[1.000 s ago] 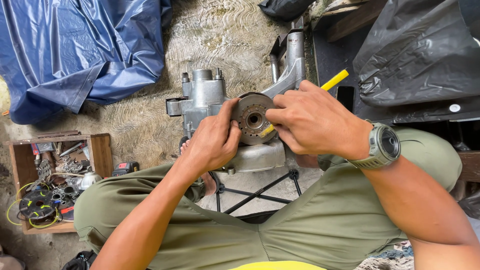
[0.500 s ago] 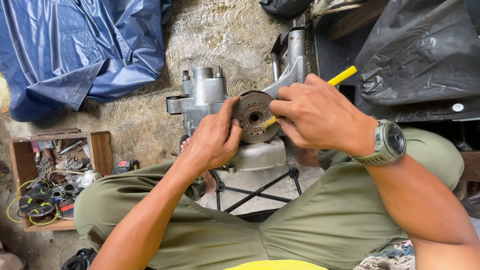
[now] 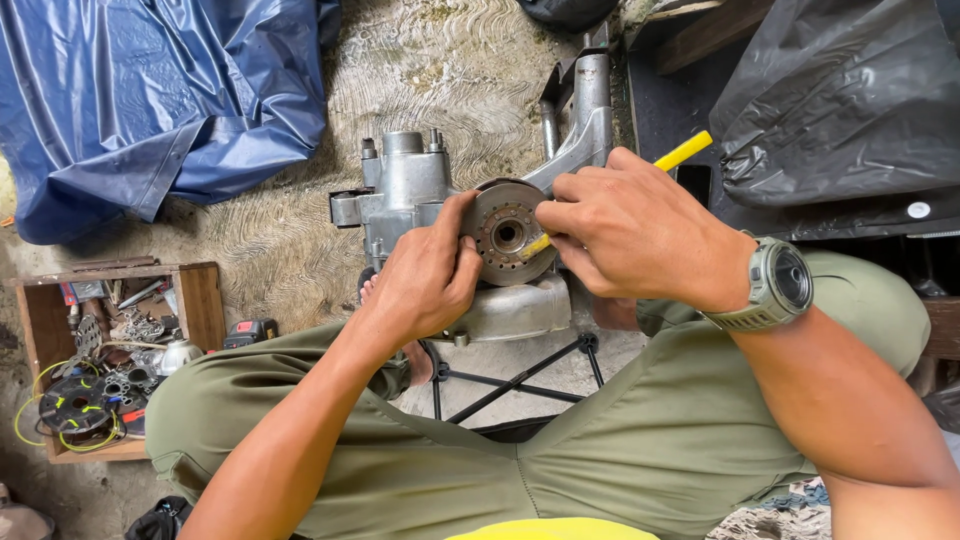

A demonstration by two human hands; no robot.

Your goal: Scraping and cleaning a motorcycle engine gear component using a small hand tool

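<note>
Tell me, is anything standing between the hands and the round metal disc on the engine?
Nothing visible does. The left hand already touches the rim of the round disc on the engine casing. The right hand holds a yellow-handled tool whose tip reaches the disc face.

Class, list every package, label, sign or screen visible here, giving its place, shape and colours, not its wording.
Round dark watch screen, grey-green casing, on the right wrist.
Small round white sticker on the black plastic sheet, far right.
Open brown wooden box of metal parts, lower left.
No signs visible.
</note>
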